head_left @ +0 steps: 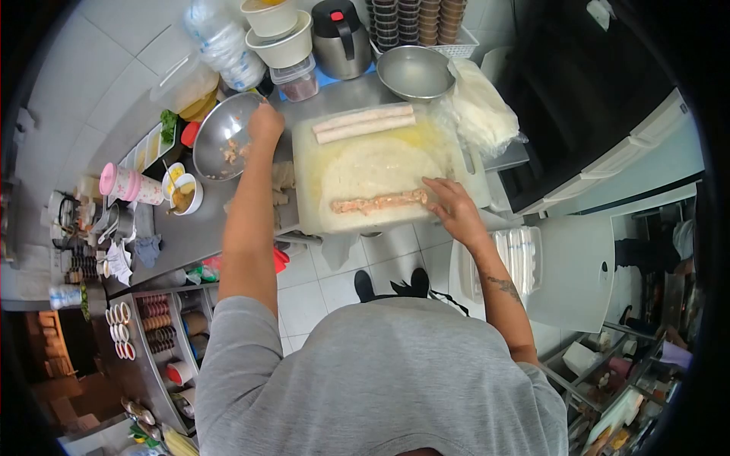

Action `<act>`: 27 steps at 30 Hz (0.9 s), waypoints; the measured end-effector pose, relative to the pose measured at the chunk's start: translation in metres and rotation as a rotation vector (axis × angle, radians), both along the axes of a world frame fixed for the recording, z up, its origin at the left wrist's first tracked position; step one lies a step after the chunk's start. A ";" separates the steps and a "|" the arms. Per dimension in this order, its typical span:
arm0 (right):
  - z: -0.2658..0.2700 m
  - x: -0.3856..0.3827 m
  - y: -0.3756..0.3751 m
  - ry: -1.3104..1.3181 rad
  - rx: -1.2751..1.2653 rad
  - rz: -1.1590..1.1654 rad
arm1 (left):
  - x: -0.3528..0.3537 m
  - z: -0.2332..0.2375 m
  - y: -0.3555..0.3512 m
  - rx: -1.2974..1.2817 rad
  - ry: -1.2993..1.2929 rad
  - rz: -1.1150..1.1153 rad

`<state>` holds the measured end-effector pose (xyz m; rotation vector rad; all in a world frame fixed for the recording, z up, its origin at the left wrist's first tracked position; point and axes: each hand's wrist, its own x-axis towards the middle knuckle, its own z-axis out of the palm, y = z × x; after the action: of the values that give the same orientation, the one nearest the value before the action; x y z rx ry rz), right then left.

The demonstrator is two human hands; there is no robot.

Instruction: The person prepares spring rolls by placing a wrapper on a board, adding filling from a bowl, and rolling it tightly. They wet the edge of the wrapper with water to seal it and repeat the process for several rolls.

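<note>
A round pale wrapper sheet [372, 169] lies flat on the white cutting board [306, 220]. Along its near edge runs a strip of pinkish-orange filling [380, 203]. My right hand [454, 208] is at the right end of that strip, fingers apart, fingertips at the sheet's edge. Two pale finished rolls [363, 124] lie side by side at the board's far edge. My left hand [266, 124] is closed at the right rim of a metal bowl [215, 140], which holds some of the same filling. Whether it grips the rim or something else is hidden.
Behind the board stand an empty metal bowl [414, 73], a steel jug [340, 42] and a plastic bag of pale sheets [484, 108]. Small white bowls [185, 199] and a pink cup [129, 184] are at the left. A clear container [523, 258] is at the right.
</note>
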<state>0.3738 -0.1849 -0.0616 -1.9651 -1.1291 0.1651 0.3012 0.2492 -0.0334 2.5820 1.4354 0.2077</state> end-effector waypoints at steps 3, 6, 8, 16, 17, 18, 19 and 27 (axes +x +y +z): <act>0.002 -0.002 0.012 -0.112 -0.028 0.072 | 0.000 -0.014 0.004 0.045 -0.022 0.038; -0.010 0.004 0.018 -0.166 -0.063 0.134 | -0.002 -0.005 -0.007 0.025 -0.012 0.062; -0.016 0.007 0.020 -0.128 -0.076 0.134 | -0.001 -0.005 -0.004 -0.001 0.009 0.055; 0.001 0.008 0.013 0.026 -0.037 0.193 | -0.017 0.004 -0.005 0.020 -0.200 0.053; 0.004 0.007 0.010 0.049 -0.013 0.186 | -0.021 0.009 -0.007 -0.007 -0.249 0.051; 0.006 0.007 0.007 0.070 0.010 0.180 | -0.023 0.015 -0.007 -0.043 -0.335 0.040; 0.008 0.007 0.004 0.111 0.029 0.145 | -0.027 0.028 -0.013 -0.081 -0.422 0.032; -0.011 0.016 -0.015 0.206 0.183 -0.139 | -0.023 0.020 -0.197 -0.829 -0.473 -0.730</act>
<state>0.3903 -0.2001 -0.0723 -1.8100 -0.8419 0.1797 0.2780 0.0527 -0.0138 1.9733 0.2543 0.0755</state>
